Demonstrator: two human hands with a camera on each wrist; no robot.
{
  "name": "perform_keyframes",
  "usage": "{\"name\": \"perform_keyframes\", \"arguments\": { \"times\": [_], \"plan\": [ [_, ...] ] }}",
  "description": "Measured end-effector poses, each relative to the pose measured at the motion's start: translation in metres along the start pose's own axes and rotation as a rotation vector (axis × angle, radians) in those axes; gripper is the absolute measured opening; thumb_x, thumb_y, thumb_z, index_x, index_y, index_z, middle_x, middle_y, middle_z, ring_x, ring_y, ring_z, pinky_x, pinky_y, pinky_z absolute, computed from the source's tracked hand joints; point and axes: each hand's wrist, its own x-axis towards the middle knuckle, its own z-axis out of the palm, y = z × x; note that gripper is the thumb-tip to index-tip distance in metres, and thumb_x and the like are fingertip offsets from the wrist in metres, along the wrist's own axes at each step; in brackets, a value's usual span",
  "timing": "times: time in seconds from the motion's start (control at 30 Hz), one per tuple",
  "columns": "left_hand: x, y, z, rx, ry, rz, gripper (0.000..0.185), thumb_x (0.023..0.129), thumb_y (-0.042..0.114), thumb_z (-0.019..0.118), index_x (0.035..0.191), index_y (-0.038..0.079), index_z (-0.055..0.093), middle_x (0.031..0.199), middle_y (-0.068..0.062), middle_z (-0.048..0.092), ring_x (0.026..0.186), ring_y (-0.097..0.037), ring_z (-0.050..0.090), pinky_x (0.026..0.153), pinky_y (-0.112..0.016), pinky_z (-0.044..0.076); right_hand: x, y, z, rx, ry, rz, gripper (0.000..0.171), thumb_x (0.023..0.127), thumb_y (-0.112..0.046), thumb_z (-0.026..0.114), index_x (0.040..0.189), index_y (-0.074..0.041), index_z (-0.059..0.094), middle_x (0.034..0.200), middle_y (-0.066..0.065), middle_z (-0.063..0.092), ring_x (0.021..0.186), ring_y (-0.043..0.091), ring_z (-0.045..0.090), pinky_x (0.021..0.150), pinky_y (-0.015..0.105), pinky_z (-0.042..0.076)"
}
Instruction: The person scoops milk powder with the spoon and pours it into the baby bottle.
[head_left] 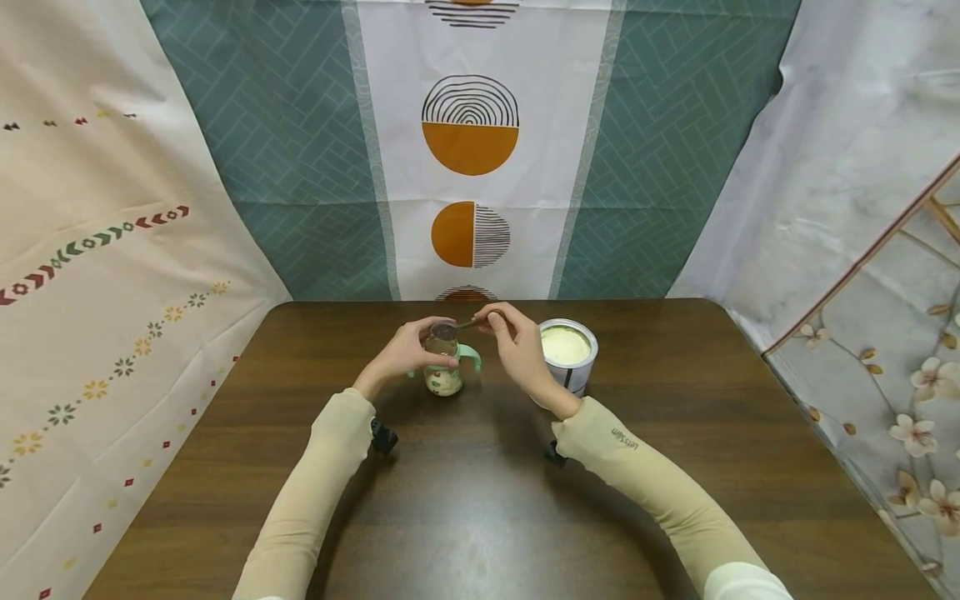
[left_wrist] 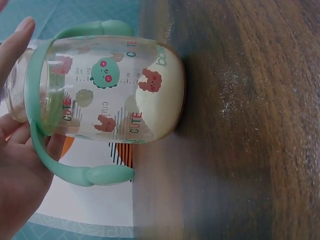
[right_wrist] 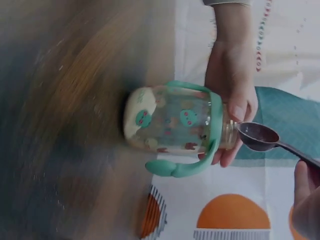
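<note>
A clear baby bottle (left_wrist: 112,112) with green side handles (left_wrist: 107,176) and printed cartoon figures stands upright on the table. Pale powder (left_wrist: 162,102) lies banked in its bottom. My left hand (head_left: 407,350) grips the bottle round its neck, thumb on one side and fingers on the other. In my right hand (head_left: 522,348) the thin handle of a dark measuring spoon (right_wrist: 259,136) is pinched. The spoon's bowl sits right at the open bottle mouth, tilted, with only a thin residue showing inside it.
An open metal can (head_left: 583,373) of pale powder (head_left: 564,345) stands just right of my right hand. Specks of spilled powder (left_wrist: 230,95) dot the brown wooden table (head_left: 465,517). Patterned cloths (head_left: 660,150) hang behind and at both sides.
</note>
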Motion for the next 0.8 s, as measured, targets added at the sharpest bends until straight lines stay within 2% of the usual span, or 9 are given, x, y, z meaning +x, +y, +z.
{"name": "perform_keyframes", "arguments": {
  "times": [0.1,0.3,0.43,0.6,0.8],
  "plan": [
    [0.001,0.0,0.0,0.008,0.004,0.007,0.069,0.073,0.03,0.085,0.133,0.013,0.055,0.127,-0.006,0.064,0.123,-0.027,0.058,0.104,-0.049,0.046,0.005,0.011,-0.003,0.127,0.076,0.143,0.026,0.102,-0.004,0.042,0.108,0.017,0.057,0.107,0.031,0.06,0.103,0.039,0.063,0.09,0.037,0.057],
    [0.002,0.002,-0.001,0.013,-0.003,0.042,0.069,0.074,0.028,0.085,0.133,0.012,0.055,0.127,-0.007,0.064,0.125,-0.028,0.056,0.105,-0.051,0.045,0.011,0.027,-0.008,0.347,0.214,0.379,0.034,0.104,-0.013,0.042,0.114,0.018,0.053,0.104,0.013,0.061,0.093,0.015,0.067,0.087,0.026,0.057],
    [0.002,0.003,0.0,0.019,-0.003,0.038,0.068,0.074,0.026,0.085,0.134,0.013,0.055,0.128,-0.007,0.063,0.126,-0.028,0.056,0.106,-0.051,0.044,0.013,0.027,-0.011,0.444,0.261,0.504,0.029,0.105,-0.015,0.041,0.109,0.01,0.056,0.104,0.009,0.061,0.089,0.012,0.066,0.087,0.025,0.057],
    [0.003,0.003,0.002,0.011,0.008,0.031,0.069,0.075,0.024,0.084,0.135,0.011,0.053,0.13,-0.009,0.062,0.127,-0.028,0.055,0.108,-0.051,0.042,0.015,0.025,-0.016,0.528,0.288,0.615,0.024,0.106,-0.015,0.037,0.1,-0.002,0.057,0.109,0.013,0.059,0.091,0.014,0.064,0.089,0.025,0.056],
    [0.002,0.003,0.004,-0.033,0.029,0.033,0.07,0.076,0.022,0.084,0.137,0.011,0.051,0.131,-0.009,0.061,0.126,-0.027,0.056,0.107,-0.049,0.043,0.017,0.023,-0.019,0.596,0.32,0.665,0.023,0.105,-0.013,0.038,0.1,-0.001,0.057,0.105,0.011,0.06,0.086,0.013,0.065,0.086,0.024,0.057]
  ]
}}
